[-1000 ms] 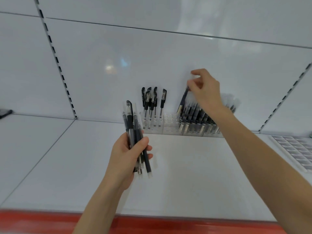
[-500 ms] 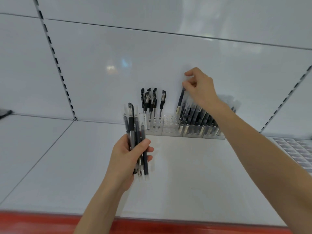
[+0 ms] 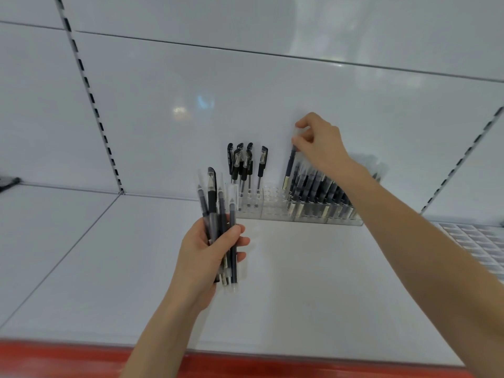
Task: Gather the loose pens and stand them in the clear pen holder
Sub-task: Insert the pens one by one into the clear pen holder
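Note:
My left hand (image 3: pixel 207 257) grips a bundle of several black pens (image 3: pixel 218 214), held upright above the white shelf (image 3: pixel 300 282). A clear pen holder (image 3: pixel 272 205) stands against the back wall. Several black capped pens (image 3: pixel 242 165) stand in its left part, and a dense row of dark pens (image 3: pixel 319 197) fills its right part. My right hand (image 3: pixel 319 143) is above that row and pinches the top of one dark pen (image 3: pixel 289 170), which hangs with its gold tip just over the holder's holes.
A white gridded tray (image 3: pixel 477 246) lies on the shelf at the far right. Slotted uprights (image 3: pixel 90 96) run down the back wall. A red strip (image 3: pixel 81 358) edges the shelf front. A dark object (image 3: pixel 8 182) sits at the far left.
My right hand has shifted slightly left and up with the dark pen, toward the holder's middle. The left hand has kept its bundle in about the same place.

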`<state>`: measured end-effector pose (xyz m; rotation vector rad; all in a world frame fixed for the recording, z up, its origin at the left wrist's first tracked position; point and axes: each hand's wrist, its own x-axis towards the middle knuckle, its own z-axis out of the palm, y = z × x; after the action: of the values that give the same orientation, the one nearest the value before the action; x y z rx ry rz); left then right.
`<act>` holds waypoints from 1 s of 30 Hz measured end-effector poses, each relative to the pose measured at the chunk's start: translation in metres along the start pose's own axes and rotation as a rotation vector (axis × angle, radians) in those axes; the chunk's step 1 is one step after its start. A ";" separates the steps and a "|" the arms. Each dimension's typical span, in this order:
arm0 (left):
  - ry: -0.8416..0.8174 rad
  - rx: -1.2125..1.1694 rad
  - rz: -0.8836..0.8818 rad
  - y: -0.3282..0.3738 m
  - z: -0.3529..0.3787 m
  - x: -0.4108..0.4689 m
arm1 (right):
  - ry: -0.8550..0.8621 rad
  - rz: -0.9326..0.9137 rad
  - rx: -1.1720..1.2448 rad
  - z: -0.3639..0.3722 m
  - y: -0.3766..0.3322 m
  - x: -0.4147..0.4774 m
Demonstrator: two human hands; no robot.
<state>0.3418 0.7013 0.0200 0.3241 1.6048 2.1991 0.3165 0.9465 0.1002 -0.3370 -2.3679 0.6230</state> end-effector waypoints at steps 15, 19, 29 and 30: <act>-0.047 -0.089 0.004 0.003 0.002 -0.001 | 0.078 -0.052 -0.002 -0.007 -0.032 -0.042; -0.091 -0.098 0.011 0.004 0.008 0.000 | -0.339 0.164 0.397 -0.008 -0.063 -0.077; -0.077 -0.101 0.033 0.004 0.003 0.004 | -0.194 0.304 0.651 -0.022 -0.061 -0.067; -0.060 -0.102 0.031 0.005 0.000 0.004 | -0.107 0.302 0.661 -0.027 -0.057 -0.061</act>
<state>0.3376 0.7018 0.0243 0.3834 1.4596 2.2630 0.3755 0.8833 0.1147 -0.3651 -2.0681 1.5388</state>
